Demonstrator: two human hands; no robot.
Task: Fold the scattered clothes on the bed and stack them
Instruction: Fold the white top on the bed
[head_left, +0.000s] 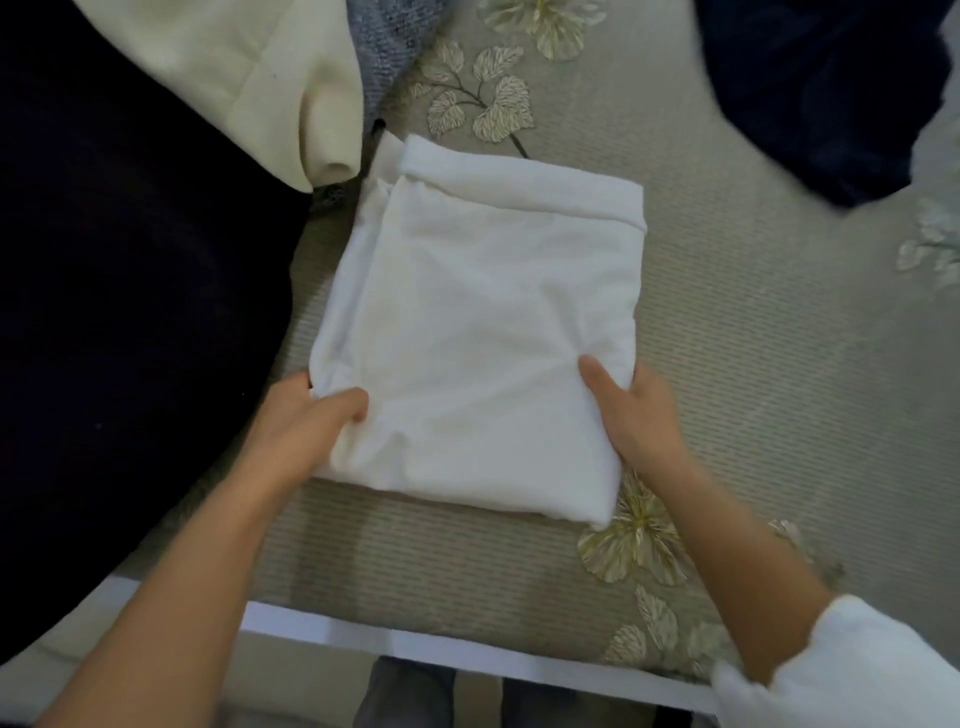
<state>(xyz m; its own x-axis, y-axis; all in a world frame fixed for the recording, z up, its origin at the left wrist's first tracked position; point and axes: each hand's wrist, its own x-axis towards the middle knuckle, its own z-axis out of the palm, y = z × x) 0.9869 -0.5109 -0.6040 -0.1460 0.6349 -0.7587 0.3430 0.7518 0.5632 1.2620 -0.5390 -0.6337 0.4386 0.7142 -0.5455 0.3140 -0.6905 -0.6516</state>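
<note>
A white garment (478, 322), folded into a rectangle, lies on the bed's grey leaf-patterned cover (753, 338). My left hand (317, 421) grips its near left edge, thumb on top and fingers tucked beneath. My right hand (634, 415) grips its near right edge the same way, thumb on top of the cloth. A large black garment (130, 312) covers the left side of the bed. A cream garment (249, 73) lies at the back left, with a blue-grey knit piece (389, 47) beside it. A dark navy garment (831, 88) lies at the back right.
The bed's white front rail (415, 644) runs across the bottom of the view, with the floor and my legs below it. Bare cover shows to the right of the white garment and in front of it.
</note>
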